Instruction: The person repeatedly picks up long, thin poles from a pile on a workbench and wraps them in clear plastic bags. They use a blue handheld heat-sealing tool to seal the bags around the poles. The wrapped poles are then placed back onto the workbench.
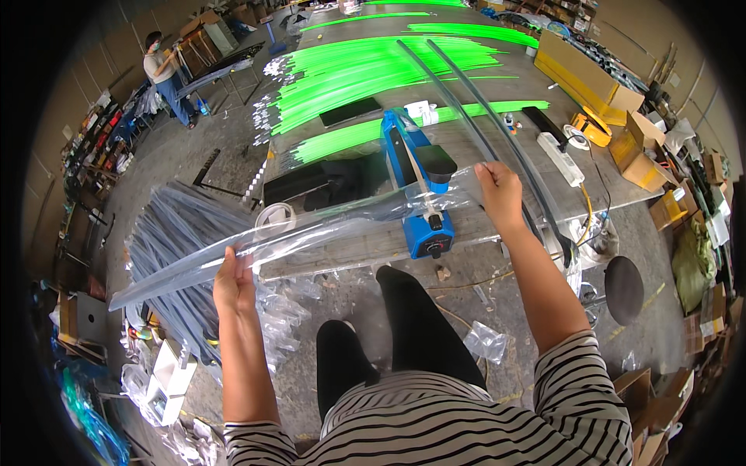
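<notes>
A long clear plastic sleeve (334, 223) stretches slantwise across the front of the workbench, with something long and grey inside its left part. My left hand (233, 283) grips its lower edge, thumb on top. At the sleeve's right end my right hand (500, 190) pinches the film between thumb and fingers. Between my hands the sleeve crosses a blue impulse heat sealer (427, 242), lying over its sealing bar. The sealer's blue arm with a black pad (437, 161) is beyond the sleeve. Two long grey strips (474, 128) lie on the bench beyond my right hand.
Bright green rods (350, 78) cover the far bench. A pile of grey wrapped strips (179, 241) stands at left. A white power strip (561, 159), yellow tape dispenser (592, 128) and cardboard boxes (637, 151) are at right. Another person (163, 74) stands far left. A round stool (623, 291) is right.
</notes>
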Motion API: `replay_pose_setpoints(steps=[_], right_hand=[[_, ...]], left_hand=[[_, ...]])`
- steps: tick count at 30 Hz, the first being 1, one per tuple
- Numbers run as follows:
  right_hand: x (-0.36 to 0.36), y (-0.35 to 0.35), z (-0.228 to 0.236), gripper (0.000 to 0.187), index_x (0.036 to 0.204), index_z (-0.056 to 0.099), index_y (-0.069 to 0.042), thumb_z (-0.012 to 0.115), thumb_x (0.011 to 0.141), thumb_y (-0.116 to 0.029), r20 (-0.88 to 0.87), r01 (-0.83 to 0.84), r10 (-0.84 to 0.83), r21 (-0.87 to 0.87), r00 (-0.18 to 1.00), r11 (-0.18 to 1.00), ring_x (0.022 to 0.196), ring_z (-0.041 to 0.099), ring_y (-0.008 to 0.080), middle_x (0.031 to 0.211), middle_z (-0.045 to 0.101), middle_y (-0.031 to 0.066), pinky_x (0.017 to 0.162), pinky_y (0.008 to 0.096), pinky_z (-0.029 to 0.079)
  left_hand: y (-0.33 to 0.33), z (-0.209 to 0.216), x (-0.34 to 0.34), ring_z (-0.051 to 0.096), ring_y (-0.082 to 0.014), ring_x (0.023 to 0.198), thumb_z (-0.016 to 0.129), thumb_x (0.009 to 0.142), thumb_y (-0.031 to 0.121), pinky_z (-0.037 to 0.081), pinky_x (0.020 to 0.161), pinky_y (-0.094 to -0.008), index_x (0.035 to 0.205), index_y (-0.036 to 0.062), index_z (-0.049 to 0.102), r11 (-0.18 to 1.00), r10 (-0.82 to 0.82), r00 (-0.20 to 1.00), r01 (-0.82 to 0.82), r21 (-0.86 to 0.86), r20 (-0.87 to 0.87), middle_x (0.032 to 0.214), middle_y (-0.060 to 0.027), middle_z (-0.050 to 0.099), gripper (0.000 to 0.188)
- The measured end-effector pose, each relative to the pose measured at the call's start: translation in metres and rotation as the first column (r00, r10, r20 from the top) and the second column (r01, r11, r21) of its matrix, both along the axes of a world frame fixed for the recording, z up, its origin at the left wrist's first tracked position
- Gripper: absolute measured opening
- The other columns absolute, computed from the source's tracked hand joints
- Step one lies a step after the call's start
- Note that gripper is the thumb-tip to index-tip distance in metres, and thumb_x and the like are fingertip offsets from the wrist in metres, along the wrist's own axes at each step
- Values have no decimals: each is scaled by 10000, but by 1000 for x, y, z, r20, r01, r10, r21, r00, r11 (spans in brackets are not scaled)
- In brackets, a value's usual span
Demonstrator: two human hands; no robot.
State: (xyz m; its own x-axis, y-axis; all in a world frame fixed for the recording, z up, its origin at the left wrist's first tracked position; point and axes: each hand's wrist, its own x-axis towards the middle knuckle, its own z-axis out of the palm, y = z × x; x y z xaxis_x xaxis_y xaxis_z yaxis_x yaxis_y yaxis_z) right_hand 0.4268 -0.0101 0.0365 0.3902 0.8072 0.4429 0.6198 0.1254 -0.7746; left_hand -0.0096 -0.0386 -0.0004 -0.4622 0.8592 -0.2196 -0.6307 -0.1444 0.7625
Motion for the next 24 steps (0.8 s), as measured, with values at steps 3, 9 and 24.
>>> replay_pose_setpoints(steps=[3, 9, 24], right_hand=[[6, 17, -6, 246, 750, 571, 39, 559, 796, -203, 3, 11, -11, -22, 1000, 1000, 573, 542, 266, 616, 560, 148, 559, 328, 414], [20, 24, -9, 224, 904, 570, 9, 547, 796, -186, 213, 105, -66, -176, 975, 979, 700, 584, 291, 749, 603, 154, 645, 348, 452], [-39, -51, 63, 327, 988, 585, -46, 530, 675, 29, 791, -482, 137, 216, 596, 849, 1070, 486, 224, 1080, 560, 45, 959, 421, 300]], left_hand=[[17, -1, 10, 589, -183, 805, 553, 814, 66, 494, 774, -317, 934, -4, 525, 1000, -6, 1000, 6, -7, 7, 904, -98, 589, 142], [21, 14, 24, 580, -179, 827, 564, 807, 73, 491, 788, -318, 940, -3, 520, 995, 37, 998, -41, -90, -49, 896, -88, 582, 159], [40, 7, 11, 600, -195, 794, 579, 789, 43, 512, 776, -313, 879, -8, 537, 999, -4, 1000, 3, -50, -16, 859, -106, 597, 112]])
